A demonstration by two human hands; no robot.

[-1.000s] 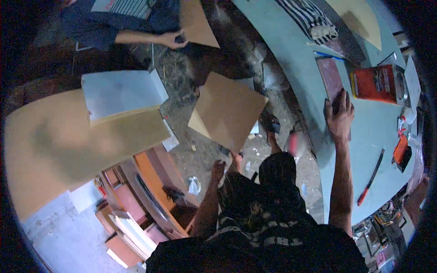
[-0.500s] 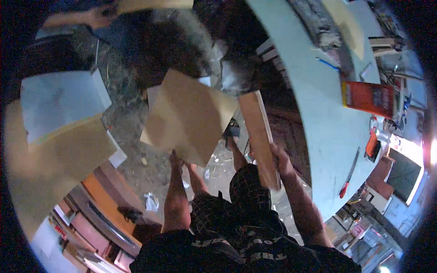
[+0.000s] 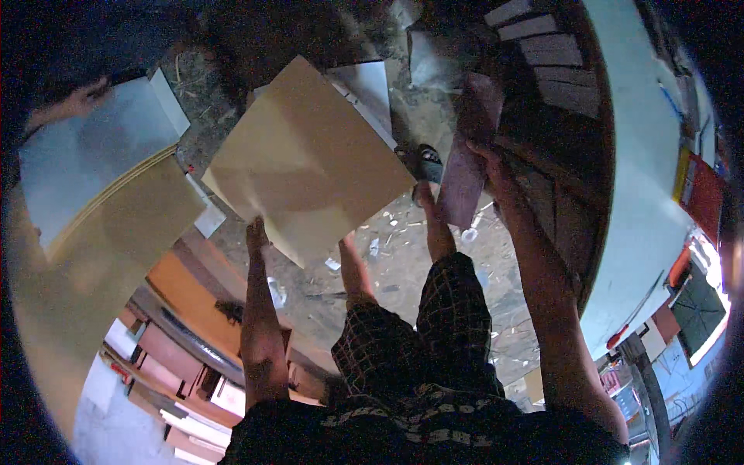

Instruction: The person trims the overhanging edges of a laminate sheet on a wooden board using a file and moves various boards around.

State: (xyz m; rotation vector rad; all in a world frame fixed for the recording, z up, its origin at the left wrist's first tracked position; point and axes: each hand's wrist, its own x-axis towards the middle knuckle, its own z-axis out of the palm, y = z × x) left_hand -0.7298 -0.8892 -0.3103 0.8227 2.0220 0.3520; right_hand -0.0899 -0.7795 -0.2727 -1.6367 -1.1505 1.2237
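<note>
Littered concrete floor (image 3: 403, 263) fills the middle of the head view, strewn with pale scraps, with a light blue table (image 3: 635, 178) curving down the right side and stacked boards (image 3: 101, 225) lying at the left. A red box (image 3: 704, 195) sits on the table near its far edge.

The left hand (image 3: 256, 232) grips the lower edge of a tan square panel (image 3: 306, 159), which is held tilted above the floor in front of the knees. The right hand (image 3: 488, 159) is closed on a narrow pinkish board (image 3: 465, 167), held upright just beside the table's dark underside (image 3: 550, 116). Panel and board are near each other but apart. Checked shorts (image 3: 418, 333) and a sandalled foot (image 3: 422, 163) show below and between them.
</note>
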